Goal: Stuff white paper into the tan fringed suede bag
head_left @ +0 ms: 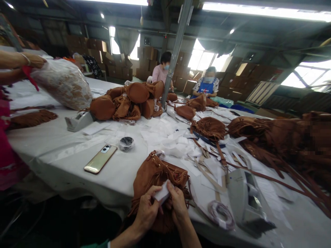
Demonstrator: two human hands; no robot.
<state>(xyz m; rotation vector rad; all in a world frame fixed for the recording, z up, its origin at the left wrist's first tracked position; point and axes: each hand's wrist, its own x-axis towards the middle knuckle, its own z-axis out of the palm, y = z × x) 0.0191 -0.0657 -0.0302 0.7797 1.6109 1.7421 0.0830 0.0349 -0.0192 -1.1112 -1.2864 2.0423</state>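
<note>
A small piece of white paper (161, 195) is pinched between my two hands. My left hand (148, 208) grips its left side with thumb and fingers, and my right hand (178, 202) holds its upper right edge. Directly behind and beneath them, a brown fringed drawstring bag (147, 175) rests at the table's front edge, its opening facing up and to the right. Metal eyelets and a cord run along the bag's rim. The bag's lower part is partly hidden by my hands.
Left of the bag lie a phone (100, 158) and a wrapped black roll (126, 143). Tape dispensers (245, 199) and a tape roll (221, 214) sit on the right. Brown bags (138, 93) are heaped farther back. A co-worker's hand (33, 60) holds a filled plastic bag (63, 82); others sit opposite.
</note>
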